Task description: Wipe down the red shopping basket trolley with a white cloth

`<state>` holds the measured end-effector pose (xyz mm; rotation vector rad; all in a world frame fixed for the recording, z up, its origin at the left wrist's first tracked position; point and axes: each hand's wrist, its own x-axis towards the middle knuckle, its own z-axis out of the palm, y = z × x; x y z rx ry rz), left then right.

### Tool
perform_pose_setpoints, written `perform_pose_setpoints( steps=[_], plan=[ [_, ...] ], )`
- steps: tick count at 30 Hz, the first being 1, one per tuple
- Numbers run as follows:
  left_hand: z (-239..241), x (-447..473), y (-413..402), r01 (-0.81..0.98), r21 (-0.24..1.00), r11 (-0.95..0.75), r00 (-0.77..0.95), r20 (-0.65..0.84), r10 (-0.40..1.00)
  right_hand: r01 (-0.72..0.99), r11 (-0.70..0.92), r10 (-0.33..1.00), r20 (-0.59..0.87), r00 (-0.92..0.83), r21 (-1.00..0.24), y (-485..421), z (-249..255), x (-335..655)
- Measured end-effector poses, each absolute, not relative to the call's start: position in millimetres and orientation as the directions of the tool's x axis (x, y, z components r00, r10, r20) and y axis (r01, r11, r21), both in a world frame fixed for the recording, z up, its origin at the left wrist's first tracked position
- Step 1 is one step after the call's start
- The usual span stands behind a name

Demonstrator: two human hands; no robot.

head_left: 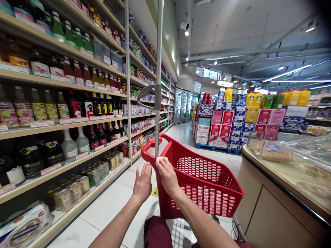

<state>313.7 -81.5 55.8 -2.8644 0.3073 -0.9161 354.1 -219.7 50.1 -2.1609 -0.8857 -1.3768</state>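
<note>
head view: right hand (168, 177) fingers grip white cloth (160, 159) on basket pole (158, 69); left hand (142, 182) fingers spread open.

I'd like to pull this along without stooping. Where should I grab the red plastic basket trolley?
Take the grey loop handle on the upright grey pole of the red plastic basket trolley, coming from your left: the loop juts out that way, open for fingers. The right hand, holding a white cloth, is at the pole's foot.

The shopping basket (207, 182) at centre is red, patterned with rows of small holes; its pull handle (158, 86) is grey. Juice bottles (297, 97) at upper right are yellow, floor tiles (111, 206) white.
</note>
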Motion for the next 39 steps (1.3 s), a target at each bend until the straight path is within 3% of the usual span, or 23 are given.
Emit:
perform_pose_setpoints(
  steps=[4,6,11,18,24,30,36,39],
  plan=[
    [63.0,316.9,-94.9,-0.166,-0.202,-0.965,0.772,0.582,-0.255,0.625,-0.772,0.199,0.887,0.416,-0.12,-233.2,54.1,368.1],
    [64.4,319.1,-104.1,-0.201,-0.212,-0.957,0.754,0.589,-0.289,0.597,-0.791,0.19,0.874,0.446,-0.133,-258.8,40.8,370.8],
    [64.1,327.7,-136.3,-0.309,-0.236,-0.921,0.73,0.563,-0.389,0.424,-0.88,0.02,0.878,0.478,-0.211,-318.4,6.9,367.0],
    [73.2,330.2,-175.6,-0.285,-0.234,-0.93,0.844,0.399,-0.359,0.436,-0.896,0.158,0.864,0.478,-0.077,-337.4,1.3,366.3],
    [69.0,329.7,-192.4,-0.325,-0.272,-0.906,0.832,0.373,-0.41,0.267,-0.958,0.037,0.884,0.466,-0.101,-420.1,-16.1,350.6],
    [58.3,329.6,-209.1,-0.353,-0.306,-0.884,0.815,0.365,-0.451,0.306,-0.952,0.146,0.853,0.502,-0.017,-426.6,-26.4,350.4],
    [57.5,327.4,-212.9,-0.298,-0.305,-0.904,0.845,0.355,-0.399,0.038,-0.989,-0.1,0.834,0.542,-0.143,-500.1,-44.0,335.6],
    [55.7,327.6,-214.2,-0.274,-0.323,-0.906,0.847,0.366,-0.386,0.115,-0.99,0.004,0.803,0.596,-0.08,-490.1,-41.9,333.4]
  ],
)
